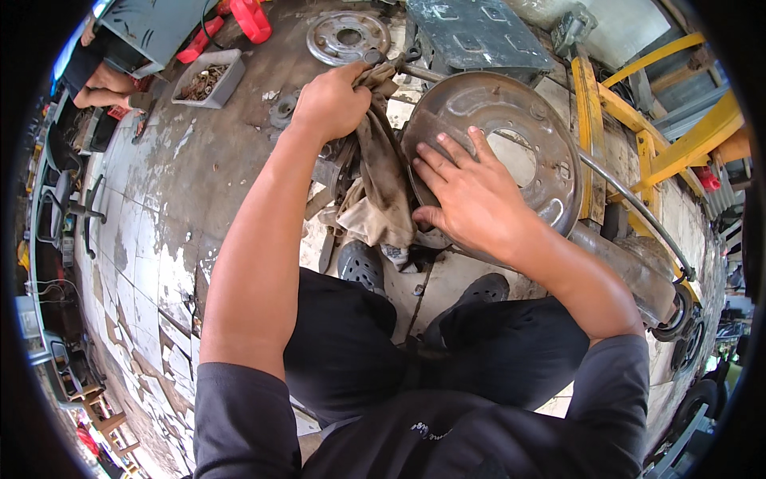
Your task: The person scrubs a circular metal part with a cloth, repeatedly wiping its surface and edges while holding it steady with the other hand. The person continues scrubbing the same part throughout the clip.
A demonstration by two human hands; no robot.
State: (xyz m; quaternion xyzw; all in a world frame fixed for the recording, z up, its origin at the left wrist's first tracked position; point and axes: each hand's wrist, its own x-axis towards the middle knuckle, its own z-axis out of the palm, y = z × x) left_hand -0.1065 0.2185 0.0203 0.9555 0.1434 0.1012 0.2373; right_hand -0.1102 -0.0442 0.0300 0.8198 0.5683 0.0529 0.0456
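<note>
1. The landmark is the brown round plate, which is standing tilted in front of the person, with a large central hole.
2. The brown rag is hanging just left of the plate, its long axis running from beyond toward the feet; whether cloth and plate are touching, I cannot tell.
3. The left hand, nearer to the rag, is curling closed around its upper end, at the plate's upper left; whether it is also gripping metal beneath is hidden.
4. The right hand is lying palm down on the plate's lower left face, fingers spread, clasping nothing.
5. Counting: two hands, one rag and one such plate are showing.
6. One paler metal disc is lying beyond the plate, to its left; one grey bin is sitting farther left, holding many small parts.
7. One dark case is resting just beyond the plate.
8. Two clogs are showing nearer the person than the plate: one left, one right.
</note>
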